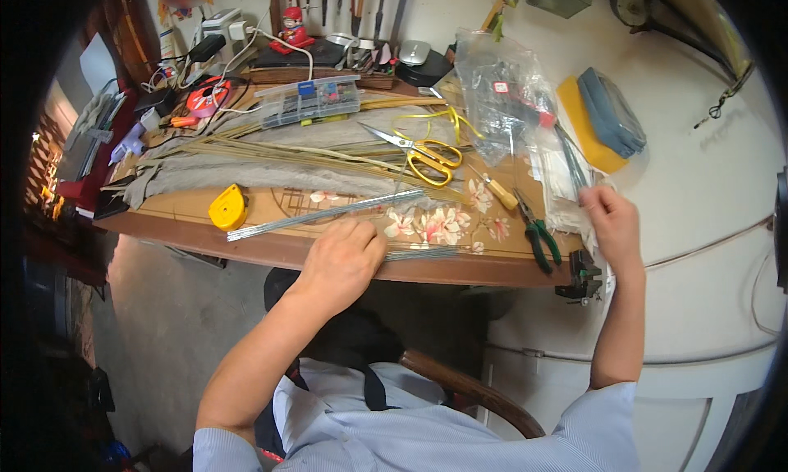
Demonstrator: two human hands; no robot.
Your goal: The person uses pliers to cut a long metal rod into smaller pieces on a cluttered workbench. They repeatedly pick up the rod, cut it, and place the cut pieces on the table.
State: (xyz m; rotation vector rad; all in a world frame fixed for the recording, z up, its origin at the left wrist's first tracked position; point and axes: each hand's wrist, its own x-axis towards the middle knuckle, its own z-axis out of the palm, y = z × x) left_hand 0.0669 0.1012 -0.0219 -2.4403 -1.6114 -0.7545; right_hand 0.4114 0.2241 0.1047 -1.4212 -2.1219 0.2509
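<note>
My left hand (343, 263) is closed at the table's front edge, over the end of a short bundle of thin metal wires (423, 254). Its fingertips are hidden under the knuckles. A longer bundle of silvery wires (328, 214) lies just beyond it. At the table's right end, my right hand (614, 224) is closed in a pinch beside white paper (566, 205) and dark greenish strands (572, 162); what it pinches is too small to make out. Green-handled pliers (538, 238) and a wooden-handled awl (499, 191) lie to its left.
Yellow-handled scissors (427, 156), bamboo strips (312, 162) and a compartment box (310, 103) lie farther back. A yellow tape measure (229, 208) sits front left. A clear plastic bag (501, 94) stands near a blue-grey case (611, 111). A small black clamp (581, 277) grips the right corner.
</note>
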